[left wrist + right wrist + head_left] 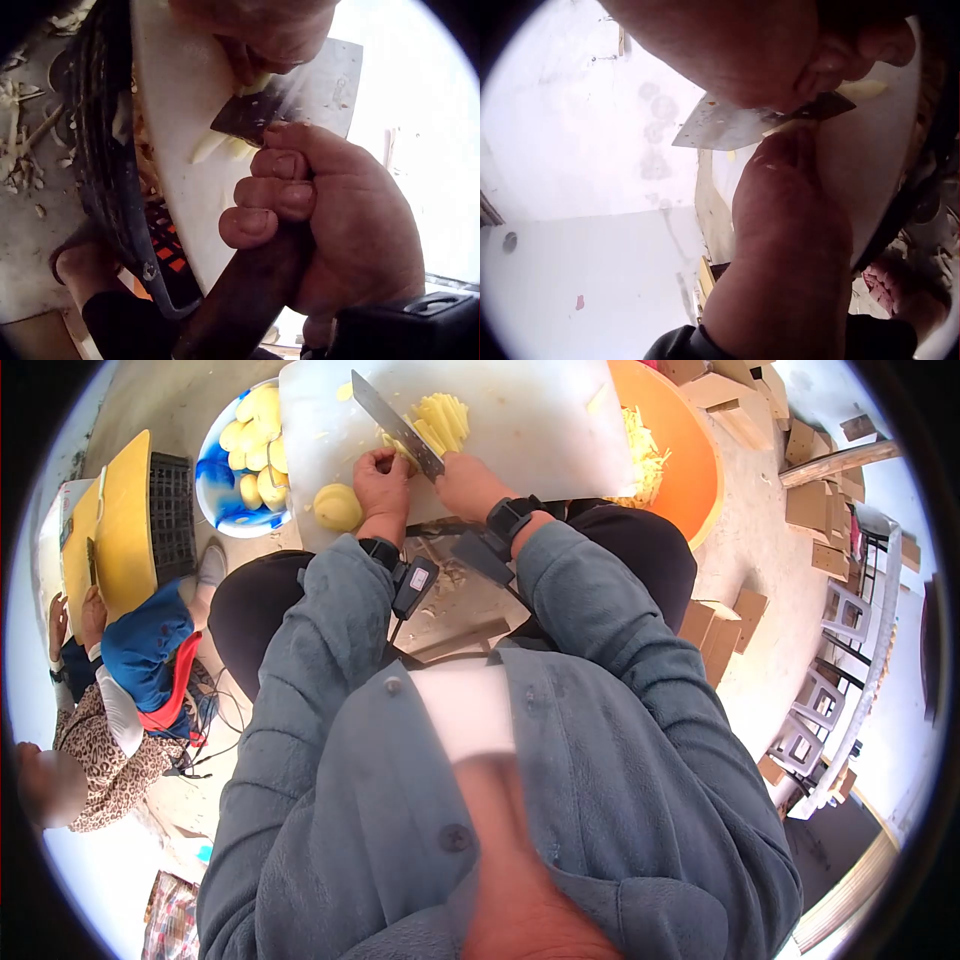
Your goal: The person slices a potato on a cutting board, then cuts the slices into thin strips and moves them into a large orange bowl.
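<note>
In the head view, my right hand [472,487] grips the dark handle of a cleaver [392,420], its broad blade slanting over a white cutting board [540,445]. My left hand [383,488] is close beside the blade, fingers curled down on a pale yellow potato piece [257,84], seen in the left wrist view. Cut potato strips [442,422] lie fanned out beyond the blade. A whole peeled potato [337,507] sits at the board's near left edge. In the right wrist view, the left fingertips are right at the blade, and my right hand partly hides it.
Left of the board, a blue-and-white basin [212,485] holds peeled potatoes. An orange basin [700,470] with potato strips [645,455] stands right. Another person [110,730] sits at left by a yellow board [125,530]. Cardboard boxes [715,635] and grey stools [820,695] are at right.
</note>
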Tool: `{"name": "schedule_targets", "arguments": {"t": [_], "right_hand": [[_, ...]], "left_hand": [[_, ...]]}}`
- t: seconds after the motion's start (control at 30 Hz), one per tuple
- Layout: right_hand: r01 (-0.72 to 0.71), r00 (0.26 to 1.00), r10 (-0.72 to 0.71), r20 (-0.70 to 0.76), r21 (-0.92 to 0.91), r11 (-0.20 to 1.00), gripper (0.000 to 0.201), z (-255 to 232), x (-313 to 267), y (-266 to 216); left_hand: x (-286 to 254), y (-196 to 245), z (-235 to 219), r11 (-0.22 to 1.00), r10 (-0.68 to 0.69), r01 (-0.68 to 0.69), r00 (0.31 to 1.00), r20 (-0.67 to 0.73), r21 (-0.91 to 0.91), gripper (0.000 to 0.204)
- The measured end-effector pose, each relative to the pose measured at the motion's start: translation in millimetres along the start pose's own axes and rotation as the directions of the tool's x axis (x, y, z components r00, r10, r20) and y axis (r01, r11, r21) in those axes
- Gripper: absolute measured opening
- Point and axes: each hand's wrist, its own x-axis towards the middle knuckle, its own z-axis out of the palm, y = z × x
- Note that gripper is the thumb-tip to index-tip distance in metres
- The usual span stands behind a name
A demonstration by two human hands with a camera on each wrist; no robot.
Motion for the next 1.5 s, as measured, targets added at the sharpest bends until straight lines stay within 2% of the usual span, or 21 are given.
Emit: {"name": "schedule_targets", "arguments": {"t": [0.03, 0.23, 0.37, 0.47, 0.67, 0.73, 0.77, 0.83, 0.97, 1.07, 1.13, 1.37, 1.43, 1.5], "right_hand": [[0.0, 1.0, 0.0, 0.01, 0.01, 1.0, 0.023, -1, -1, -1], [0.052, 0.996, -0.05, -0.073, 0.029, 0.998, 0.023, 4, -1, 5], [0.041, 0.998, -0.04, -0.055, 0.01, 0.999, 0.022, 2, -3, 3], [0.053, 0.998, -0.053, -0.044, -0.014, 0.999, 0.022, 0, -4, -1], [0.039, 0.999, -0.04, -0.023, -0.032, 0.999, 0.022, 4, -2, 2], [0.044, 0.997, -0.044, -0.057, -0.004, 0.999, 0.022, 5, -1, 4], [0.043, 0.997, -0.043, -0.061, -0.002, 0.999, 0.022, 3, -3, 4], [0.06, 0.995, -0.059, -0.083, 0.008, 0.998, 0.023, 1, -6, 4], [0.071, 0.991, -0.07, -0.117, -0.001, 0.998, 0.024, -3, -4, 8], [0.057, 0.993, -0.055, -0.102, 0.01, 0.998, 0.024, -4, -2, 10], [0.031, 0.996, -0.03, -0.081, 0.005, 1.0, 0.023, -3, 0, 12], [0.038, 0.993, -0.042, -0.113, -0.041, 0.998, 0.022, -11, -1, 13], [0.019, 0.993, -0.023, -0.118, -0.04, 0.999, 0.022, -13, 0, 14], [0.018, 0.993, -0.023, -0.112, -0.052, 0.998, 0.022, -15, -2, 12]], "left_hand": [[2, -3, -1, 0.999, 0.009, -0.009, 1.0, 0.006, 0.052, 0.019], [1, 3, -2, 0.997, -0.003, 0.003, 1.0, 0.01, 0.083, 0.023], [2, -1, 1, 0.996, 0.011, -0.011, 1.0, -0.001, 0.09, 0.025], [4, -1, 0, 0.985, 0.027, -0.025, 1.0, -0.014, 0.173, 0.027], [4, 13, 3, 0.989, -0.042, 0.037, 0.999, 0.025, 0.145, 0.029], [10, 5, 2, 0.967, 0.035, -0.04, 0.999, 0.026, 0.25, 0.029], [8, 10, 3, 0.967, 0.037, -0.043, 0.999, 0.029, 0.251, 0.029], [3, 19, 5, 0.99, -0.071, 0.069, 0.997, 0.015, 0.122, 0.026], [2, 20, 4, 0.992, -0.087, 0.081, 0.994, 0.064, 0.099, 0.023], [2, 18, 2, 0.991, -0.035, 0.027, 0.997, 0.063, 0.132, 0.022], [5, 10, -1, 1.0, -0.024, 0.024, 0.997, 0.073, 0.01, 0.023], [9, 1, -2, 0.992, -0.013, 0.002, 0.997, 0.08, 0.129, 0.031], [12, -6, -4, 0.976, 0.042, -0.06, 0.995, 0.091, 0.207, 0.031], [7, 6, -1, 0.98, 0.006, -0.022, 0.997, 0.082, 0.199, 0.031]]}}
